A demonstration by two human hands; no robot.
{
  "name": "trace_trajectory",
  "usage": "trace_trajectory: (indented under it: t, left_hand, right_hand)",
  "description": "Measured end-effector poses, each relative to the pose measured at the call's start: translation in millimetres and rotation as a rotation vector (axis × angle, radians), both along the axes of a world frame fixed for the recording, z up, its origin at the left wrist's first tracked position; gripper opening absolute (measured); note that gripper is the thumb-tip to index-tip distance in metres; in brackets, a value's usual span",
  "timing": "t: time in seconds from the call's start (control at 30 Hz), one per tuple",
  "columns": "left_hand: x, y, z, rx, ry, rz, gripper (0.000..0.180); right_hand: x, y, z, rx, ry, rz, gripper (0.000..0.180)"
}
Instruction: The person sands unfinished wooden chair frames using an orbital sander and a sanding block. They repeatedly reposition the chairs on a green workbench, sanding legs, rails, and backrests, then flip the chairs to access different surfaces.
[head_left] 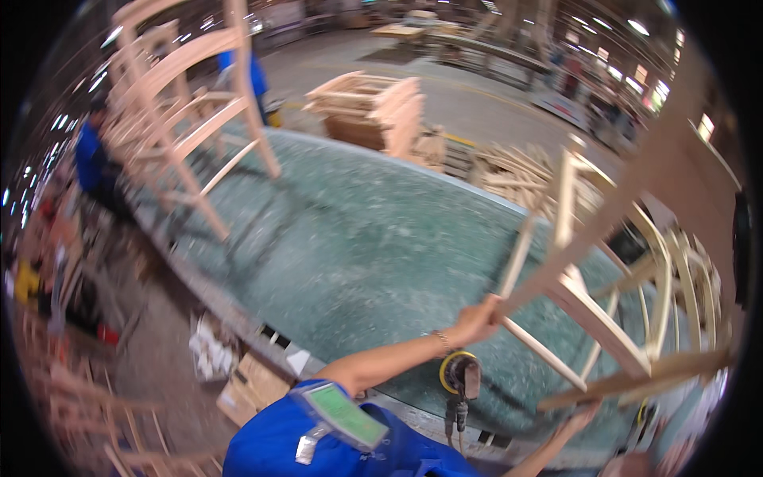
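An unfinished wooden chair (600, 314) is tipped over at the right side of the green-topped table (358, 230). My left hand (475, 320) reaches across the table and is closed round the end of one of its long wooden members. Lower down, my right hand (586, 415) grips the underside of another chair member near the table's front edge; its fingers are partly hidden by the wood. Between my arms lies a round power sander (461, 374) with a yellow rim, its hose running toward me. Neither hand touches it.
Another wooden chair (191, 119) stands upright on the table's far left. Beyond the table are stacked chair parts (369, 107) and loose wood pieces (513, 175). A person in blue (95, 159) is at the left. A cardboard box (253, 388) sits below the front edge.
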State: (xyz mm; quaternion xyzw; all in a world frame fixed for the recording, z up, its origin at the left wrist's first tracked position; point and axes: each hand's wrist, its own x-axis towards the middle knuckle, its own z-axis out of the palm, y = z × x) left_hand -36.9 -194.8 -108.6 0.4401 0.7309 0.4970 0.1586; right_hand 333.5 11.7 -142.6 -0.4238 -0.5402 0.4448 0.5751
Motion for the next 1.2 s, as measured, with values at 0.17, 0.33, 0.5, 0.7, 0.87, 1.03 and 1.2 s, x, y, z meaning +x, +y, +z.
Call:
trace_trajectory:
  t: [0.17, 0.33, 0.5, 0.7, 0.87, 1.03, 1.2]
  left_hand:
    - [4, 12, 4, -0.289, 0.174, -0.147, 0.07]
    - [-13, -71, -18, -0.055, 0.053, -0.282, 0.069]
    - [-94, -272, -91, -0.196, 0.022, 0.531, 0.046]
    - [-147, -511, -133, -0.526, 0.178, 1.573, 0.053]
    - [-150, -547, -163, -0.481, 0.127, 1.634, 0.068]
    - [-156, -557, -168, -0.329, 0.056, 1.609, 0.067]
    - [-161, -563, -166, -0.274, 0.03, 1.568, 0.06]
  right_hand:
    - [-49, -21, -15, 0.233, -0.491, -0.284, 0.064]
    - [-130, -94, 5, -0.086, -0.068, -0.066, 0.061]
    - [-268, -240, 24, -0.116, -0.154, 0.743, 0.046]
    - [-428, -379, 13, -0.274, -0.569, 1.951, 0.043]
    - [-611, -487, -23, 0.099, -0.996, 2.46, 0.047]
    - [-780, -630, -26, 0.131, -0.638, 2.046, 0.052]
    - [-889, -741, -27, 0.364, -0.31, 1.502, 0.068]
